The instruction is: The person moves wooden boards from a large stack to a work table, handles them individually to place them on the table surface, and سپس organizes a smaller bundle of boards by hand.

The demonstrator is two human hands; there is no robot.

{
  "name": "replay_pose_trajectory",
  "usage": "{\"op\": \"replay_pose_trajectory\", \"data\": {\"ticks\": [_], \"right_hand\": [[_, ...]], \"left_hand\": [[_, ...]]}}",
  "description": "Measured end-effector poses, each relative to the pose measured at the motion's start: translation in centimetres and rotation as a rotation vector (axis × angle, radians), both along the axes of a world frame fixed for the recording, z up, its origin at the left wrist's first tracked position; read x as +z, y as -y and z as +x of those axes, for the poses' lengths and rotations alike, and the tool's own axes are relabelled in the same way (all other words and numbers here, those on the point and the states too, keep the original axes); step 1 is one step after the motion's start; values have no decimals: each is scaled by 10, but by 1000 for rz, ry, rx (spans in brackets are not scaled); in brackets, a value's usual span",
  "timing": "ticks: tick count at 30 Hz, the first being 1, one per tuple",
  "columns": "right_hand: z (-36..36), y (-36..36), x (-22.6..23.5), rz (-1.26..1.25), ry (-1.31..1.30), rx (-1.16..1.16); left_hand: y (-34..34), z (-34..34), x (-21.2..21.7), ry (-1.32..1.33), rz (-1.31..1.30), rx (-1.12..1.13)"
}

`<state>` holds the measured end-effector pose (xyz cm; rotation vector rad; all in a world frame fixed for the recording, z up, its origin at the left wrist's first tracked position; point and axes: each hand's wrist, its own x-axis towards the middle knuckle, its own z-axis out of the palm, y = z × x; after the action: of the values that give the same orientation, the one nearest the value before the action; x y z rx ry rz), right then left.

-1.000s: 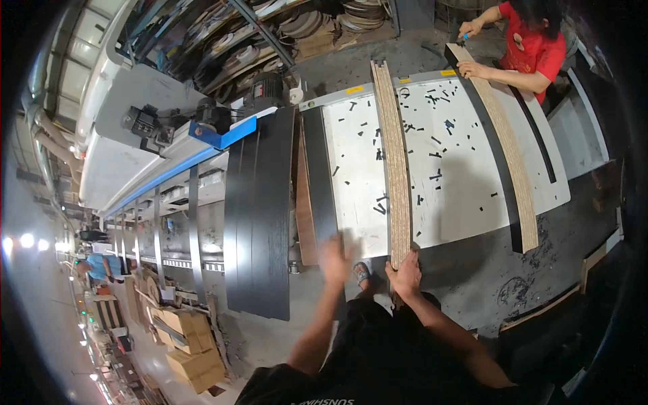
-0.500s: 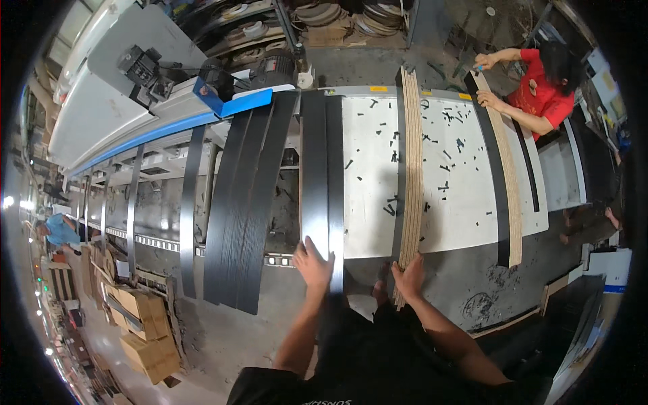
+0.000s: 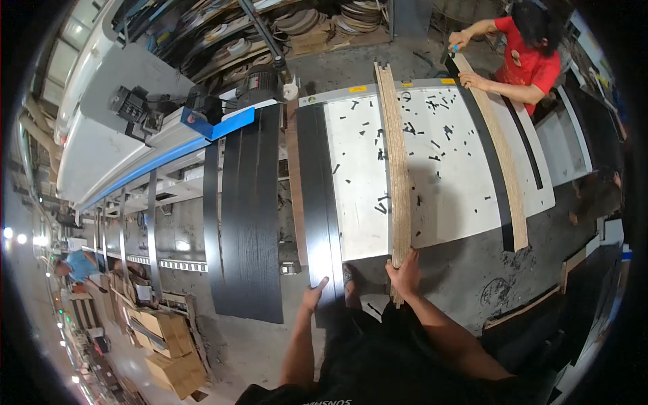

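Long tan strip bundle across the white tabletop — glossy black board to its left

Table: white, dotted irregularly with black scraps; yellow labels on grey far edge. Left edge: black board, pale sheen toward near end. Midway between left and right edges: tan beam, fine lengthwise streaks. Toward right edge: plank, tan face, black side. Nearest right edge: black strip. Co-worker's shirt beyond far right corner: red.
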<state>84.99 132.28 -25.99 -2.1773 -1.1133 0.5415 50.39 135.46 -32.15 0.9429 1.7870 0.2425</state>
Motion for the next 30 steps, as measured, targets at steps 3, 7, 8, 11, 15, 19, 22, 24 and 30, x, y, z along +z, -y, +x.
{"op": "replay_pose_trajectory", "data": {"ticks": [3, 7, 8, 11, 15, 19, 22, 24, 30], "right_hand": [[5, 0, 1, -54, -43, -19], [3, 3, 1, -139, -41, -29], [6, 6, -1, -135, -50, -51], [14, 13, -1, -293, -35, 4], [13, 0, 22, -302, -125, 15], [23, 3, 29, -284, -125, 26], [24, 4, 19, -261, -114, 33], [15, 3, 22, -246, -91, 84], [6, 7, 25, -196, -129, 18]], "left_hand": [[-16, 16, -10, 139, 105, 71], [-14, 38, -13, -49, 418, -70], [-9, 51, -3, -12, 460, -56], [5, 77, 46, -144, 381, -106], [27, 76, 82, -80, 478, -38], [-28, 126, 112, -27, 598, -58], [-73, 168, 105, -388, 579, -276], [-90, 185, 84, -432, 647, -240], [-68, 256, 61, -337, 701, -422]]}}
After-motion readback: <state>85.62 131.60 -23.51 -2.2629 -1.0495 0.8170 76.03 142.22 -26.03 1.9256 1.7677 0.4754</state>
